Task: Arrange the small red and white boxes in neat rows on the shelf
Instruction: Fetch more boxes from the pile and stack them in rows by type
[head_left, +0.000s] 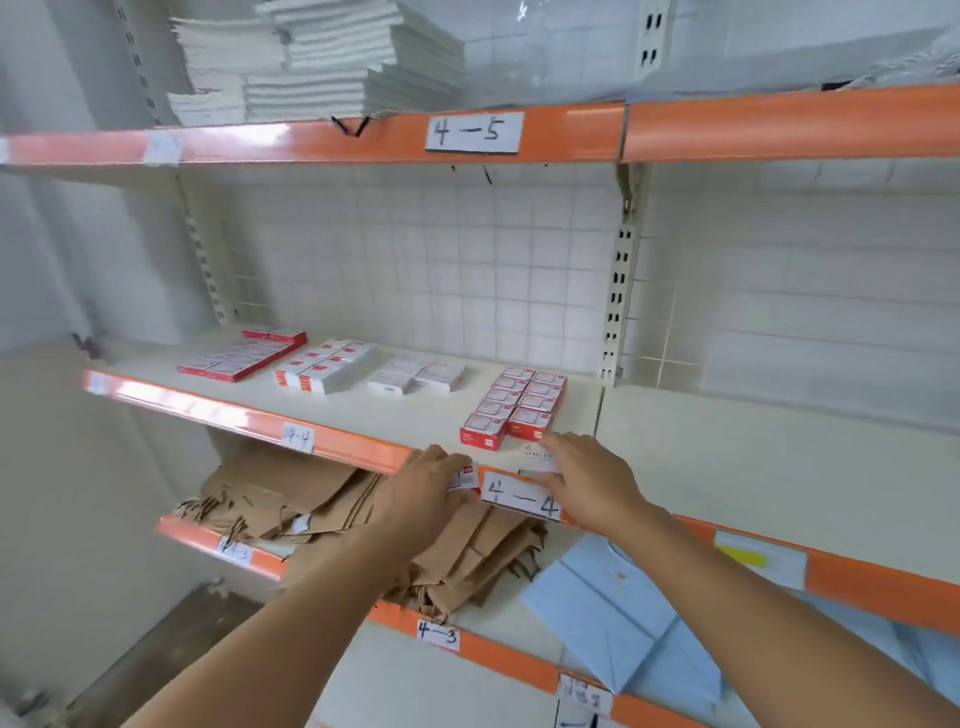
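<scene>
On the cream shelf (415, 415) labelled 4-4 lie several groups of small red and white boxes: a two-column block (511, 405) at the right, a white group (415, 375) in the middle, another group (324, 366) left of it, and a flat red-edged group (241, 356) at the far left. My left hand (423, 486) grips a small red and white box (465, 477) at the shelf's front edge. My right hand (587, 480) holds a white staples box (540, 457) just in front of the two-column block.
An orange front rail (249, 418) edges the shelf. Brown paper bags (322, 499) and light blue folded sheets (618, 618) lie on the lower shelf, 4-3. White stacked pads (311, 62) fill the upper shelf, 4-5. A slotted upright (621, 291) stands behind the boxes.
</scene>
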